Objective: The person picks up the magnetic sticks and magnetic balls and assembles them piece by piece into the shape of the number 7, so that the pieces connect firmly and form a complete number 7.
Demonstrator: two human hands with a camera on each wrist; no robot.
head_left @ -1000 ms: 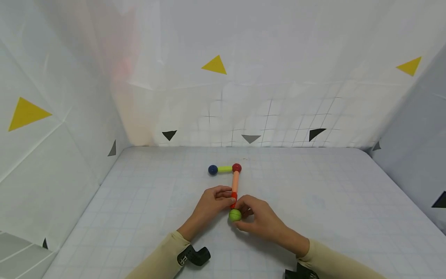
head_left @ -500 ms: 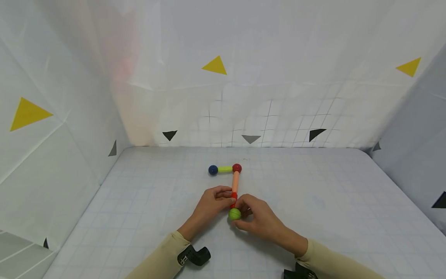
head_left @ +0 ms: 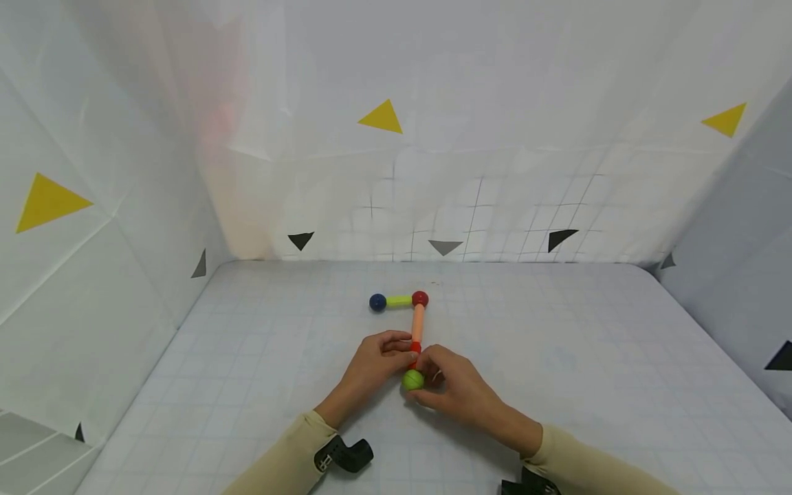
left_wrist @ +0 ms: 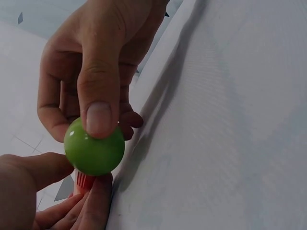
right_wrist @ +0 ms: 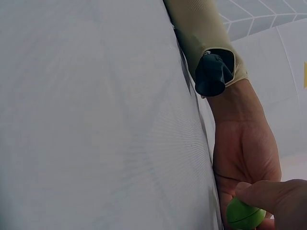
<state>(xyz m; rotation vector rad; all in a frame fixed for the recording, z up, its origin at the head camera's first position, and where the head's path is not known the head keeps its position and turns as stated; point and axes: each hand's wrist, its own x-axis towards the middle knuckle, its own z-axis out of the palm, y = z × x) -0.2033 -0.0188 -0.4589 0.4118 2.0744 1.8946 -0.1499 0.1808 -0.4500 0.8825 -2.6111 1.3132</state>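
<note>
My left hand (head_left: 376, 357) pinches a red rod (head_left: 416, 346) between thumb and fingers, low over the table. At that rod's near end is a green ball (head_left: 412, 380), gripped by the thumb and fingers of my right hand (head_left: 460, 388). In the left wrist view the green ball (left_wrist: 94, 152) sits against the ridged red piece (left_wrist: 85, 181); whether they are joined I cannot tell. Beyond, an orange rod (head_left: 418, 323) runs in line to a red ball (head_left: 420, 298). From there a yellow-green rod (head_left: 399, 301) leads left to a dark blue ball (head_left: 378, 302).
A white gridded table (head_left: 557, 357) lies under everything. White sheets (head_left: 495, 137) with yellow and dark triangles rise behind it and at both sides. Black wrist cameras are strapped at both sleeves, one a dark camera (head_left: 351, 456) on the left wrist.
The right hand and the green ball have shifted slightly left, in line with the red rod's near end. My left hand and the far balls and rods have stayed put.
</note>
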